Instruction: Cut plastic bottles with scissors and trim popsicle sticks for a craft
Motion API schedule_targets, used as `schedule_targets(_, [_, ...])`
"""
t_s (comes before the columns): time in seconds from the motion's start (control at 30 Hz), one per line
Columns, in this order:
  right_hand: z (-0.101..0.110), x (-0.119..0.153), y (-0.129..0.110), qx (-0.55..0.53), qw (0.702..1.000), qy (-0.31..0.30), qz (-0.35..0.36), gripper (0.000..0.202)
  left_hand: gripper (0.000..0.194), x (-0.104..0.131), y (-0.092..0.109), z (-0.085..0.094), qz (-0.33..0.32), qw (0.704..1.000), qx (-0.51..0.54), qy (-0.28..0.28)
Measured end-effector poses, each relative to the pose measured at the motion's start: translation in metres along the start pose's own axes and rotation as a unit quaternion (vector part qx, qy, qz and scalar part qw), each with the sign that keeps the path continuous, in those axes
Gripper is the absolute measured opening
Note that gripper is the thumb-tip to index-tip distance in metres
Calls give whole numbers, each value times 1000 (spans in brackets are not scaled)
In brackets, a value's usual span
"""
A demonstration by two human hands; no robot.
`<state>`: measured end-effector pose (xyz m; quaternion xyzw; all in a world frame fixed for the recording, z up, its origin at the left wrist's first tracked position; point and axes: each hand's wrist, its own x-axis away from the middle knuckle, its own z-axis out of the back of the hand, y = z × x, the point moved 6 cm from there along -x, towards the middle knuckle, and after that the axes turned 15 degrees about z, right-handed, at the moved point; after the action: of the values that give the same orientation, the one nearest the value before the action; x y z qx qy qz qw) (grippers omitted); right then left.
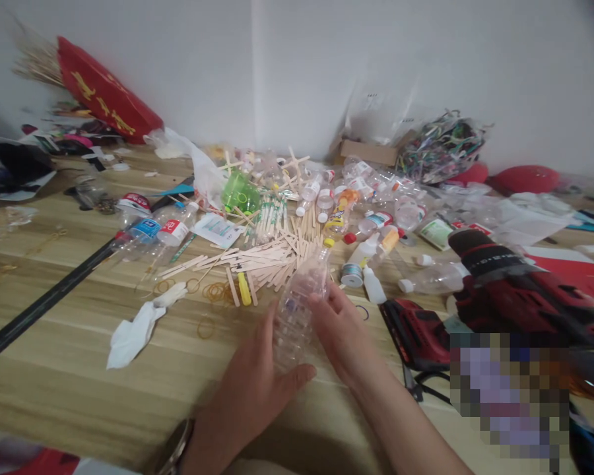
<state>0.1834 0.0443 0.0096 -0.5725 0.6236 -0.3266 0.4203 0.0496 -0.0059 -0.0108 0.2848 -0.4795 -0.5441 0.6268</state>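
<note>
I'm watching the left hand (250,373) cupping the lower left of a clear bottle (297,310), which is sitting between both hands, its long axis running forward and slightly right toward the neck (321,256); the right hand (340,330) is gripping its right side, nearer that end.

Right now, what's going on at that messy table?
A person is holding a clear plastic bottle in both hands over a wooden table. The left hand is around its lower part, and the right hand grips higher up its other side. A yellow cap seems to be on it. Beyond it lie loose wooden craft sticks, and a red-and-black cordless drill is off to the right.
</note>
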Motion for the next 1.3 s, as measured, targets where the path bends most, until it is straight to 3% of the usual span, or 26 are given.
schedule_targets(0.1, [-1,0,2,-52,998,-16,9,45,91,-5,-1,1,27,988,108,-110])
schedule_targets(0.2, [0,3,6,-42,998,-42,19,42,96,-11,3,-2,52,943,243,-224])
schedule_targets(0.27, [4,4,8,26,997,-53,41,41,95,-13,7,-3,51,924,284,-249])
schedule_targets(0.37, [13,2,8,189,977,-57,74,51,79,-9,12,-6,53,913,304,-266])
schedule_targets(0.47, [25,-3,2,291,951,-65,78,61,70,-4,12,-7,50,907,321,-268])
schedule_targets(0.57, [48,-9,-13,390,915,-55,83,53,75,-7,2,-5,72,909,330,-245])
schedule_targets(0.67, [80,-12,-32,527,846,-40,70,30,89,-14,-15,-1,122,913,327,-212])
schedule_targets(0.77, [108,-10,-41,645,763,-40,10,17,93,-19,-26,3,154,919,319,-175])
schedule_targets(0.83, [117,-6,-39,693,718,-55,-36,18,91,-20,-28,4,165,920,315,-165])
schedule_targets(0.93, [118,1,-25,728,673,-92,-99,18,91,-18,-27,3,169,923,308,-160])
schedule_targets(1.1, [112,5,-4,737,642,-146,-153,18,96,-18,-32,1,175,929,291,-144])
schedule_targets(1.3, [109,0,0,728,642,-185,-154,23,86,-19,-34,1,183,927,302,-129])
